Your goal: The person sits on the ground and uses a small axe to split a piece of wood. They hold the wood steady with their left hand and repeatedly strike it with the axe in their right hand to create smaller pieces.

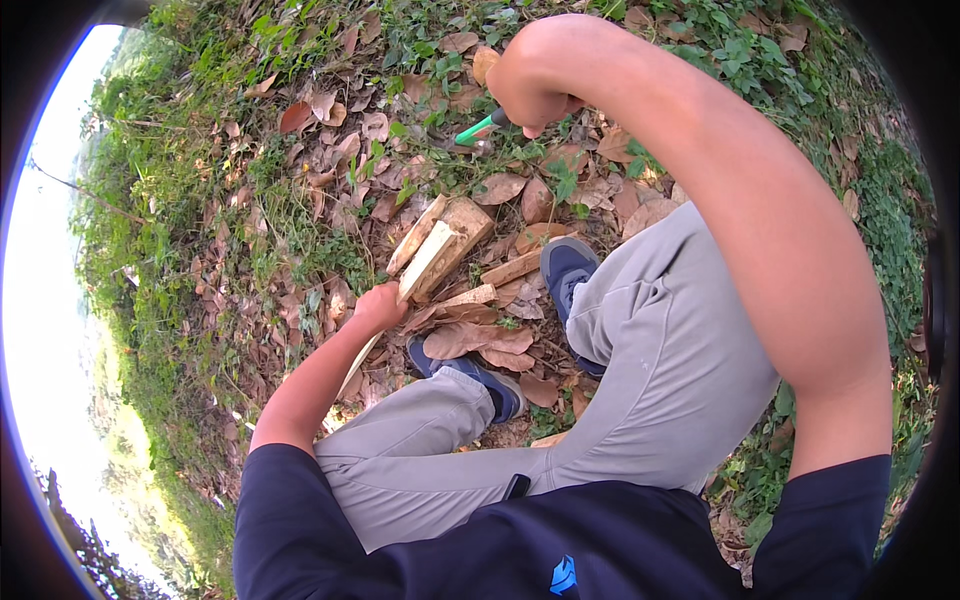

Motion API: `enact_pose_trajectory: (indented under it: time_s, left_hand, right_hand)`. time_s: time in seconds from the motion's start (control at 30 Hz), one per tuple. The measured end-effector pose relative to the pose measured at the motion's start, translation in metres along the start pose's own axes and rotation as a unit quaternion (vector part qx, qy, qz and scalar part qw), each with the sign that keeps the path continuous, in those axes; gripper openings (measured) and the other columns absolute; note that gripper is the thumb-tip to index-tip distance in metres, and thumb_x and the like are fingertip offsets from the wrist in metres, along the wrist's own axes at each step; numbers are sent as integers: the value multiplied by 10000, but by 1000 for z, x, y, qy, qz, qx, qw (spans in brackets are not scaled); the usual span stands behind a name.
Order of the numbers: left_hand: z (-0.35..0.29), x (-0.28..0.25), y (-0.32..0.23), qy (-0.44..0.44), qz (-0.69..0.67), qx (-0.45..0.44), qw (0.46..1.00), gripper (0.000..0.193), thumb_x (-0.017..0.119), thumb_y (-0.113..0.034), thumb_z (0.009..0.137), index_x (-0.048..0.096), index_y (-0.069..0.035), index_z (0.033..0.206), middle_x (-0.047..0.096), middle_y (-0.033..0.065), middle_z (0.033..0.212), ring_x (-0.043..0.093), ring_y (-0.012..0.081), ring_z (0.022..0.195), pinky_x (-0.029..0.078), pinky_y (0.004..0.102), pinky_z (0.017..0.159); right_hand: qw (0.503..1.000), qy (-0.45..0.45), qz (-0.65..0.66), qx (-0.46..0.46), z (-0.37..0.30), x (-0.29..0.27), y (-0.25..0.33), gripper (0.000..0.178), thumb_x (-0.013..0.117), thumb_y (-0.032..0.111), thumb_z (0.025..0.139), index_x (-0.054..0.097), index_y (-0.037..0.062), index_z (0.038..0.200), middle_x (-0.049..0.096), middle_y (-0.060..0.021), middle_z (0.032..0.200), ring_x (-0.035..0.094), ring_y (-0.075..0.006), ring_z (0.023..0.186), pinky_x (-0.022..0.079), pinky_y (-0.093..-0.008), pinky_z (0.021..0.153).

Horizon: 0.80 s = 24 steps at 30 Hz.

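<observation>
My left hand [380, 308] is closed around a long, pale split stick of wood [428, 260]. The stick's upper end rests by a thicker wood block [468, 218], and its thin lower end sticks out below my fist. Another split piece of wood [416, 236] lies along its left side. Farther away, my right hand [530, 92] is raised and closed on a tool with a green and black handle [480, 130]. The green part points down to the left. What kind of tool it is cannot be made out.
Dry brown leaves [480, 340] and green plants [730, 60] cover the sloping ground. More split wood [512, 268] lies between the block and my right shoe [568, 262]. My left shoe [505, 393] is close below the leaves. Bright open space shows at the far left.
</observation>
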<state>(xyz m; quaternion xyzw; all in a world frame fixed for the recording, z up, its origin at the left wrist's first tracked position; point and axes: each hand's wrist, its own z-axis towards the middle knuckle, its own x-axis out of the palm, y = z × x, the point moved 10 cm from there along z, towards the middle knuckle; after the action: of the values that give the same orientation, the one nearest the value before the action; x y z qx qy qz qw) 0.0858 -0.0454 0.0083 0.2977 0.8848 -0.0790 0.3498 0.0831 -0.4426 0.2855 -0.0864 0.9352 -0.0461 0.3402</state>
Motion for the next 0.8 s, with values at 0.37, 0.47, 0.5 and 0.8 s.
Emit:
enact_pose_trajectory:
  time_s: [0.37,0.47,0.5,0.8]
  left_hand:
    - [-3,-67,-38,-143,-53,81,985,598,656,-375,901,517,-196,1455,624,168,1310,674,355,1125,566,462,919]
    - [-9,-84,-73,-161,-96,194,963,751,650,-310,901,335,-256,1580,534,162,1383,621,362,1203,558,465,952]
    - [-6,-79,-77,-147,-80,183,969,765,654,-295,896,328,-268,1588,532,161,1385,608,365,1221,552,466,966]
    - [3,-57,-64,-135,-54,168,975,728,648,-208,887,383,-241,1564,534,162,1395,591,377,1244,537,465,1004]
  right_hand:
    - [1000,-12,-25,-4,-1,2,-2,364,685,258,979,746,20,709,695,-102,668,665,-253,633,522,-435,605]
    - [999,46,-3,-11,6,6,-6,255,670,260,958,744,51,832,712,-118,818,677,-268,746,532,-459,707]
    - [999,53,3,-10,8,8,-7,245,669,261,955,745,56,844,715,-117,832,679,-270,756,534,-461,715]
    - [996,79,36,-13,13,7,-5,190,660,262,925,748,96,955,738,-100,955,693,-282,840,548,-479,786]
